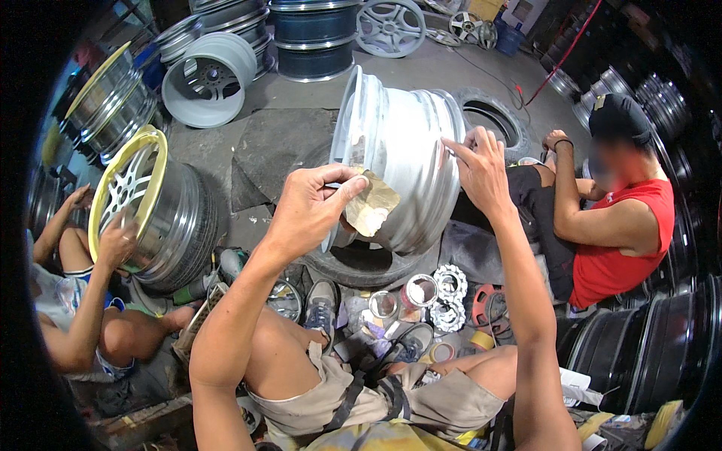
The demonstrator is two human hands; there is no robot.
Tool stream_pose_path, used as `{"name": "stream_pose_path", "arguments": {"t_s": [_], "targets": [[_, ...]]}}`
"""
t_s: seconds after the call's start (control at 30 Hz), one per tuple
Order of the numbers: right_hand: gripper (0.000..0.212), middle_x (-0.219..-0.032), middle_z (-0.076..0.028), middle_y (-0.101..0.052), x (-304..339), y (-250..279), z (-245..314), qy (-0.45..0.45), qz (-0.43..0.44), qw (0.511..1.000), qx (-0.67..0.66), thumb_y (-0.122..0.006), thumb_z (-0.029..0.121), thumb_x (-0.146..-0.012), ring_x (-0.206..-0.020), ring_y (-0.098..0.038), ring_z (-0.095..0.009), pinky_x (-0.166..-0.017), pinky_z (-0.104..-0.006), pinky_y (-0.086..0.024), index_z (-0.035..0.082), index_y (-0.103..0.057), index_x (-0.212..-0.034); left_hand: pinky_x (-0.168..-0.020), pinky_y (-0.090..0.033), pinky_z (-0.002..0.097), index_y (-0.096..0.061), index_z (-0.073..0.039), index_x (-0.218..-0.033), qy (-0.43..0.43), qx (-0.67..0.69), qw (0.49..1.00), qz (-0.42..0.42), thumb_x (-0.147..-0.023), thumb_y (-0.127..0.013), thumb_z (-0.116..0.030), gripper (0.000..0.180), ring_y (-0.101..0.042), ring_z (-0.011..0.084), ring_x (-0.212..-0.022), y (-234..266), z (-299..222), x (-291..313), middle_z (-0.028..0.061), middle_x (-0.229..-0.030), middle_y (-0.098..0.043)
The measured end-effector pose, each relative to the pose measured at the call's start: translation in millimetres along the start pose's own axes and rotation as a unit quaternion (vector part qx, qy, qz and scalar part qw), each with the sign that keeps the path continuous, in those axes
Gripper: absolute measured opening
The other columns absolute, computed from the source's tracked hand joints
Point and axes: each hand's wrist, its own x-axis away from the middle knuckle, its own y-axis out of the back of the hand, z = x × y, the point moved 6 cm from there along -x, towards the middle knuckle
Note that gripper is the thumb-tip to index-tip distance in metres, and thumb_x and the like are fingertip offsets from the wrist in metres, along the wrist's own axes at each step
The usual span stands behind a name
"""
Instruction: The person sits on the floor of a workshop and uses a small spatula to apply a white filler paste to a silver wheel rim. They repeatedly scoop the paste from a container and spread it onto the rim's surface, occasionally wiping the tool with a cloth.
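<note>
A grey-white wheel rim (pixel 414 143) stands on its edge in front of me, over a tire (pixel 361 270) lying flat. Between the thumb and fingers of my left hand (pixel 312 207) is a bent, tan piece of sandpaper (pixel 374 204). It hangs in front of the rim's left side; whether it touches the metal I cannot tell. My right hand (pixel 485 169) is at the rim's right edge, with its index finger stretched out to the surface. The other fingers are loosely bent, and nothing shows in them.
Near my shoes are an open can (pixel 419 290), silver scalloped discs (pixel 450 289) and a tape roll (pixel 481 340). One person (pixel 617 210) sits at right; another's hand (pixel 119 239) is at a yellow-edged wheel (pixel 162 218). A grey rim (pixel 207 83) lies farther back.
</note>
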Motion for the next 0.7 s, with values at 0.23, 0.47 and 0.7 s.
{"name": "stream_pose_path", "arguments": {"t_s": [0.23, 0.47, 0.7], "targets": [[0.044, -0.094, -0.005, -0.05, 38.7, 9.7, 26.1, -0.032, 0.007, 0.996, -0.08, -0.068, -0.001, -0.079, -0.094, -0.052, -0.022, -0.082, -0.0375, -0.04, 0.019, -0.075, -0.117, -0.057, -0.059, 0.0264, -0.073, 0.007, -0.106, -0.013, -0.028, 1.0, 0.005, -0.1, -0.066, -0.015, 0.023, -0.071, 0.0113, -0.074, 2.7, 0.7, -0.2, 0.0069, -0.088, -0.073], [0.037, -0.094, -0.007, -0.05, 37.4, 16.6, 17.7, -0.106, -0.023, 0.98, -0.168, -0.063, -0.005, -0.08, -0.095, -0.052, -0.024, -0.086, -0.0384, -0.041, 0.013, -0.076, -0.11, -0.066, -0.047, 0.0185, -0.073, 0.005, -0.104, 0.002, -0.025, 1.0, -0.003, -0.1, -0.068, -0.015, 0.021, -0.057, 0.001, -0.077, 3.4, -2.0, -0.1, -0.0011, -0.088, -0.069], [0.034, -0.095, -0.007, -0.049, 39.3, 11.6, 13.2, -0.114, -0.023, 0.979, -0.17, -0.063, -0.004, -0.081, -0.095, -0.052, -0.024, -0.085, -0.0385, -0.041, 0.013, -0.075, -0.108, -0.062, -0.043, 0.0176, -0.073, 0.005, -0.103, 0.005, -0.029, 1.0, 0.0, -0.1, -0.068, -0.015, 0.021, -0.052, -0.0009, -0.074, 5.4, -5.1, 0.2, -0.0035, -0.085, -0.067]]}}
